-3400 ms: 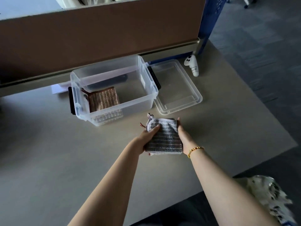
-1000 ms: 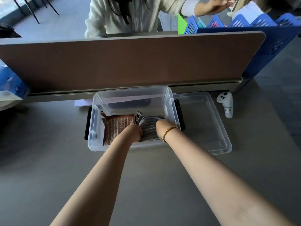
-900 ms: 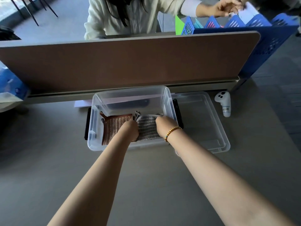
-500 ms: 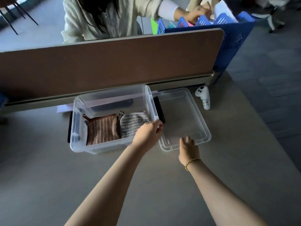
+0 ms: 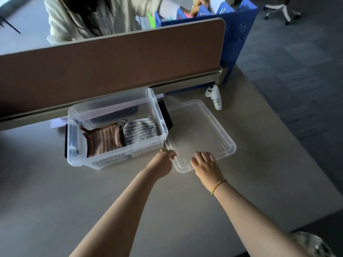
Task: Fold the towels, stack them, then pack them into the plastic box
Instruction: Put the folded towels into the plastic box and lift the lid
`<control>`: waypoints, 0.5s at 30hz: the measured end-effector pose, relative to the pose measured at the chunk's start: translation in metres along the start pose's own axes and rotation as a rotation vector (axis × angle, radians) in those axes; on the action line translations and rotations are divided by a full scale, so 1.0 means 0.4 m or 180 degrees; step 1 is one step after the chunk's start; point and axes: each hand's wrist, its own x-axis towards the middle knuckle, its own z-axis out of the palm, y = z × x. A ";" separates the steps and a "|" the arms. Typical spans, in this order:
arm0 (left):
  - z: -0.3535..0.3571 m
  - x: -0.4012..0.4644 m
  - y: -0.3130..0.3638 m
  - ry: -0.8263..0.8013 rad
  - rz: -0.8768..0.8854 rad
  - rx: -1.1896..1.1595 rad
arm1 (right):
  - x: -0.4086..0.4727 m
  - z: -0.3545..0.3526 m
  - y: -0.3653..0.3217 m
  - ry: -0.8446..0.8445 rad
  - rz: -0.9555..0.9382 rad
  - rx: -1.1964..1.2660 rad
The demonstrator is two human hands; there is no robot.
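A clear plastic box stands on the grey table in front of a divider. Inside it lie a folded brown striped towel on the left and a folded grey striped towel on the right, side by side. The box's clear lid lies flat on the table just right of it. My left hand is curled around the lid's near left edge, beside the box's front right corner. My right hand grips the lid's near rim with its fingers laid over it.
A white controller lies beyond the lid. A brown divider panel walls off the back, with a person and a blue file rack behind it. A black object and paper sit by the box. The table edge runs along the right.
Both hands set the grey towel in the box beside the brown one, left the box and moved right to the lid. The left hand went from the box's corner to the lid's edge.
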 end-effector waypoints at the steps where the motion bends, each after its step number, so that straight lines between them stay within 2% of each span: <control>1: 0.000 -0.003 0.007 0.0134 0.0034 -0.0154 | -0.004 -0.013 0.005 0.0186 0.0073 0.0085; 5: -0.013 -0.019 0.066 0.0614 -0.0047 -0.0690 | 0.006 -0.094 0.019 0.0937 0.0462 0.0280; 9: 0.000 -0.058 0.144 0.1118 -0.0328 -0.1903 | 0.034 -0.201 0.025 0.1550 0.1063 0.0514; 12: 0.011 -0.063 0.190 0.1300 -0.0513 -0.2716 | 0.049 -0.270 0.045 0.1850 0.1030 0.0607; 15: 0.002 -0.059 0.219 0.1189 -0.0638 -0.3828 | 0.057 -0.353 0.082 0.2044 0.0990 0.0616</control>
